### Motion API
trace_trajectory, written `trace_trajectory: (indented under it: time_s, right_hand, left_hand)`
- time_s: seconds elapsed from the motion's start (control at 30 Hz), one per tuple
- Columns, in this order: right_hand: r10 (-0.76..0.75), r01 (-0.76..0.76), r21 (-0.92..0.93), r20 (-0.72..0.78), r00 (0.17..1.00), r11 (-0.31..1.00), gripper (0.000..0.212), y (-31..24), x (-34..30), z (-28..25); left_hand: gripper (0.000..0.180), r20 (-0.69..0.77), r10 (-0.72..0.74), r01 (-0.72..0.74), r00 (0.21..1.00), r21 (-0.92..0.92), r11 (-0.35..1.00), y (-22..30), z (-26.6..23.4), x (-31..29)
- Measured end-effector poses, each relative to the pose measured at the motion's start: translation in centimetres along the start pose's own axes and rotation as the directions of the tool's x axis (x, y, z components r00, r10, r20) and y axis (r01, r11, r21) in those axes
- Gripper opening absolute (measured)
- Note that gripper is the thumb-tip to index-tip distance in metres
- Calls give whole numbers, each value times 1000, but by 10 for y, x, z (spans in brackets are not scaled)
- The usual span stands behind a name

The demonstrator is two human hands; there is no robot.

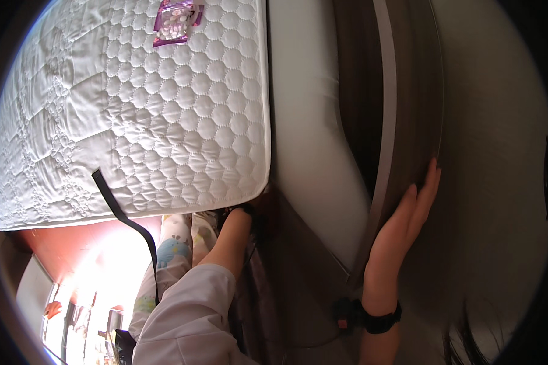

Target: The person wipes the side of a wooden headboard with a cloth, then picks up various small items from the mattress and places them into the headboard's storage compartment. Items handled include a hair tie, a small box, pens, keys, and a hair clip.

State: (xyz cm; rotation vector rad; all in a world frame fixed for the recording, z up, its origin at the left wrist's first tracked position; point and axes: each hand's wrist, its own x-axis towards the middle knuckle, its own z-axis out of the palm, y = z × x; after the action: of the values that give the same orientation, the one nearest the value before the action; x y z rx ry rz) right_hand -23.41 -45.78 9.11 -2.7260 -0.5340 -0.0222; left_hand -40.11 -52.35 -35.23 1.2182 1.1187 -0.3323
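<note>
Held right hand (402, 228) flat, fingers close together, against brown panel (414, 79), right of white quilted pad (182, 115). Could not tell left hand's state, hidden near pad's corner. Apparently braced panel; probably needed steady pressure next.

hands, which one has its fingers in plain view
The right hand: its fingers show against the brown panel, whereas the left forearm reaches into shadow by the white quilted mattress top, fingers indistinguishable.
</note>
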Motion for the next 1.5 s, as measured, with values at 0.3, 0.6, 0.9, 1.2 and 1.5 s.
trace_trajectory:
  time_s: [0.3,0.6,0.9,1.2,1.5]
  right_hand:
    - [-112,107,-99,-38,993,989,49,6,2,2]
    - [-51,41,-131,-77,996,991,48,4,0,1]
    - [-113,121,-95,85,990,988,53,0,-33,-9]
    - [-521,284,672,178,835,684,64,-30,-124,-58]
    - [-258,264,448,-77,963,854,37,-43,-74,-102]
  left_hand:
    - [39,235,27,53,972,-328,943,-8,5,-25]
    - [53,526,128,44,841,-302,952,126,-54,-143]
    - [29,471,467,-257,748,-444,858,220,-131,-228]
    - [33,407,712,-801,572,92,591,317,-195,-313]
    - [49,191,878,-898,439,71,434,368,-223,-343]
